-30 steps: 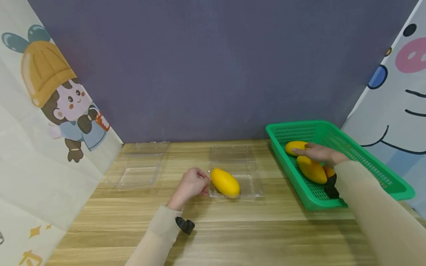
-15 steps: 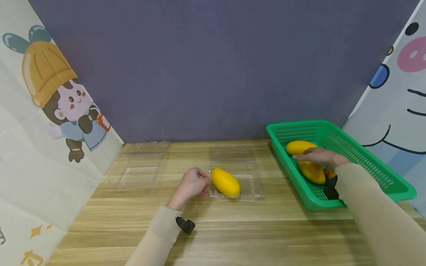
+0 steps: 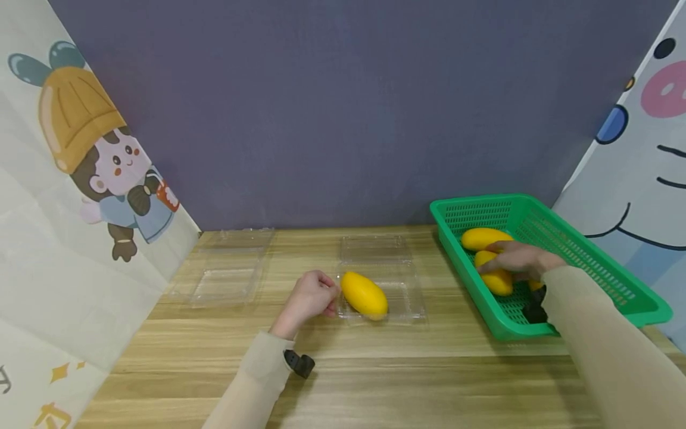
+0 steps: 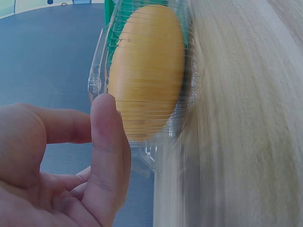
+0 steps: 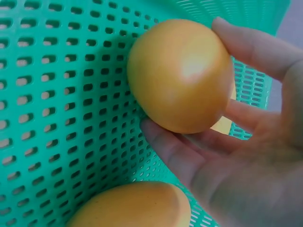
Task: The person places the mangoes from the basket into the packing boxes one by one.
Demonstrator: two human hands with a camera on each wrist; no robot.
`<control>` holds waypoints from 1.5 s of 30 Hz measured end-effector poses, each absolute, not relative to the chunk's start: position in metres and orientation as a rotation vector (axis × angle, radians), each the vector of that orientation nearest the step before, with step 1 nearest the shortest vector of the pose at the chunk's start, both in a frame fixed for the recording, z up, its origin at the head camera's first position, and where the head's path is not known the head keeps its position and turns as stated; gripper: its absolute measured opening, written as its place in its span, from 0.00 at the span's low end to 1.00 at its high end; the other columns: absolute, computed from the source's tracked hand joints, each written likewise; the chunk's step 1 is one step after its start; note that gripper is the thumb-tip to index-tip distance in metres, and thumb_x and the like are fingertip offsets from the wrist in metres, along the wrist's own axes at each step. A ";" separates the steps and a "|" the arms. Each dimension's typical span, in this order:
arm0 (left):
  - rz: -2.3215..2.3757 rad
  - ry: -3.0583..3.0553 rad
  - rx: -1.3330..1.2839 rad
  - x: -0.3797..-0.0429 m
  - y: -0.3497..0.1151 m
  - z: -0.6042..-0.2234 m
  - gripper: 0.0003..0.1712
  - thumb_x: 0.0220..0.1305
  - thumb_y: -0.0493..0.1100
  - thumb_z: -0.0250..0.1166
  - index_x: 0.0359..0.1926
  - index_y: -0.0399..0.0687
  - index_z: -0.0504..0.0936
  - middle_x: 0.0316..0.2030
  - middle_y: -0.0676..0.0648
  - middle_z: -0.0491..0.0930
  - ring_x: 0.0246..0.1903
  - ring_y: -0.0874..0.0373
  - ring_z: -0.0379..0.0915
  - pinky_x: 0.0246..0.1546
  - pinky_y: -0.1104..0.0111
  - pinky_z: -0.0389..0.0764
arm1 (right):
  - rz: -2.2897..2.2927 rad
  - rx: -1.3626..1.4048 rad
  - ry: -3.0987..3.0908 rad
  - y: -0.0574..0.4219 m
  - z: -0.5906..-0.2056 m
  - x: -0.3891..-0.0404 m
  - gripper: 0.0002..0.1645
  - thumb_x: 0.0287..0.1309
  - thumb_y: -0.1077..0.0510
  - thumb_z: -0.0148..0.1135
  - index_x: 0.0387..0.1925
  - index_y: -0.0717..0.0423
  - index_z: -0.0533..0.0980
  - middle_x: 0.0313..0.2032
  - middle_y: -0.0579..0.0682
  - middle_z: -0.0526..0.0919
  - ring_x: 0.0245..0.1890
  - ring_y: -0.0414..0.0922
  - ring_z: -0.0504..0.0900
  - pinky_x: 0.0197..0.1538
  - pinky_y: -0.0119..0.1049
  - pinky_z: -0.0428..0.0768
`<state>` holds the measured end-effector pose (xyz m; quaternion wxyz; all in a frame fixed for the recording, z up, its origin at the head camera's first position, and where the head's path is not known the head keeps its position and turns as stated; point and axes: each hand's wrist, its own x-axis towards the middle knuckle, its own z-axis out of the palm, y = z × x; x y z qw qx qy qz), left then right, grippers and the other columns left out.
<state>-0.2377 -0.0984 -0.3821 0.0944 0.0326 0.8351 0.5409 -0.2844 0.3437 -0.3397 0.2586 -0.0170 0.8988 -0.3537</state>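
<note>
A yellow mango [image 3: 364,295] lies tilted in an open clear plastic clamshell box [image 3: 404,298] at mid-table. My left hand [image 3: 312,295] pinches the box's left rim between thumb and fingers; in the left wrist view the fingers [image 4: 105,137] stand in front of the ribbed wall. On the right, my right hand [image 3: 522,260] reaches into a green basket [image 3: 485,304]. There it holds another mango [image 5: 180,75], thumb on one side and fingers curled round the other. A further mango [image 3: 482,238] lies behind it, and one more mango [image 5: 137,205] shows nearer the wrist.
A second open clear clamshell box [image 3: 225,285] stands on the left of the wooden table [image 3: 343,387]. A dark wall panel [image 3: 343,119] rises behind the table's back edge. Printed sheets flank both sides.
In the basket, my right hand has shifted nearer and closed round the middle mango, which has turned and moved slightly left. My left hand stays at the box rim.
</note>
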 end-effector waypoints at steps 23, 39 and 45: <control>1.609 2.477 0.101 -0.237 -0.099 -0.382 0.08 0.69 0.35 0.62 0.42 0.31 0.76 0.22 0.40 0.79 0.16 0.56 0.79 0.25 0.59 0.88 | -1.259 -0.041 2.385 0.349 -0.338 -0.286 0.57 0.69 0.47 0.61 0.76 0.74 0.38 0.69 0.73 0.58 0.50 0.48 0.75 0.53 0.39 0.81; 1.595 2.483 0.108 -0.238 -0.099 -0.383 0.07 0.69 0.35 0.61 0.42 0.32 0.76 0.22 0.40 0.79 0.16 0.56 0.79 0.25 0.59 0.88 | -1.329 -0.062 2.451 0.345 -0.322 -0.283 0.53 0.74 0.44 0.52 0.77 0.73 0.37 0.73 0.74 0.50 0.57 0.53 0.70 0.51 0.33 0.80; 1.603 2.481 0.106 -0.238 -0.099 -0.383 0.07 0.69 0.35 0.61 0.41 0.32 0.75 0.22 0.40 0.78 0.16 0.56 0.79 0.25 0.59 0.88 | -1.352 -0.068 2.461 0.342 -0.317 -0.283 0.53 0.75 0.43 0.52 0.77 0.71 0.37 0.74 0.73 0.49 0.61 0.54 0.68 0.50 0.31 0.79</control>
